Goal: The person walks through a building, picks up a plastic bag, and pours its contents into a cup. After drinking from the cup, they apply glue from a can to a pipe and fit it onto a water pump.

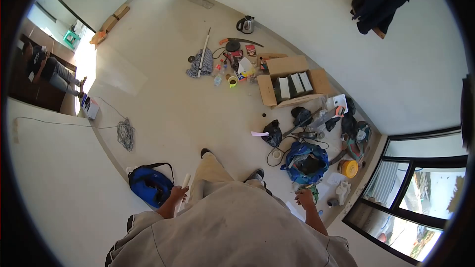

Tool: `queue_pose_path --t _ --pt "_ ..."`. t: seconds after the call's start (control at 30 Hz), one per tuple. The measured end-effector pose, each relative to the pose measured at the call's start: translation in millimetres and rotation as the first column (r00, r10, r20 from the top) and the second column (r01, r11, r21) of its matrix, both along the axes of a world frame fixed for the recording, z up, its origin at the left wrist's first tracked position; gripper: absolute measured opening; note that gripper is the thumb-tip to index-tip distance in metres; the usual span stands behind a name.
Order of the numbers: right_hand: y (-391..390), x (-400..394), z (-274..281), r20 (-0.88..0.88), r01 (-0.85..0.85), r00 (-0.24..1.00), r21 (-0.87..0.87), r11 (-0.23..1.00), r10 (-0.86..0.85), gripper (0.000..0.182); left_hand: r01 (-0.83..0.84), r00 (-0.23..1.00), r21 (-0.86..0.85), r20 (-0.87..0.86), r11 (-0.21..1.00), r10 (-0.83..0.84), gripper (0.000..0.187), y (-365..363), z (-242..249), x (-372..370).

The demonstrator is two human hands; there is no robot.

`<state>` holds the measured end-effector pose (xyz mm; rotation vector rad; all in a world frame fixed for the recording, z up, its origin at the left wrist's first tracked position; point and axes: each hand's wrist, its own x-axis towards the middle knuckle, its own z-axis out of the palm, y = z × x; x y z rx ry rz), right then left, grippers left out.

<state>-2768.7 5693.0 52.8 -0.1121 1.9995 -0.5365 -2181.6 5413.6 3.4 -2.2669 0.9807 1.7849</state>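
My left hand [177,195] is closed around a long, narrow white strip [186,181], which stands upright beside my leg. A blue bag [148,184] with a black strap lies on the floor just left of that hand. On the other side, my right hand [305,198] has its fingers curled together. Something thin seems to show at its fingertips, too small to name. Near it are a green item [314,193], white sheets [324,188] and an open blue tool bag [308,162] with dark contents.
An open cardboard box [267,91] holds several dark, pale-edged blocks. Around it lie a handsaw [250,42], a kettle [245,24], a yellow tub [349,168] and cables. A coiled grey cable [125,133] lies left. Another person [49,69] sits beyond the doorway.
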Motion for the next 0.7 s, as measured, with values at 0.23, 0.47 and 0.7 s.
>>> queue_pose_path --t 0.23,0.47,0.7 --pt "-191 50 -49 0.022 -0.345 0.939 0.079 0.935 0.345 0.013 0.174 0.984 -0.434 0.036 0.884 -0.176 0.040 -27 -44 126" --pt "-476 200 -22 -0.102 -0.621 0.783 -0.175 0.764 0.614 0.023 -0.339 0.941 -0.263 -0.084 0.903 0.329 0.033 -206 64 199" --pt "-661 271 -9 -0.202 -0.780 0.626 -0.166 0.604 0.753 0.021 -0.530 0.846 -0.214 -0.081 0.820 0.526 0.033 -329 52 264"
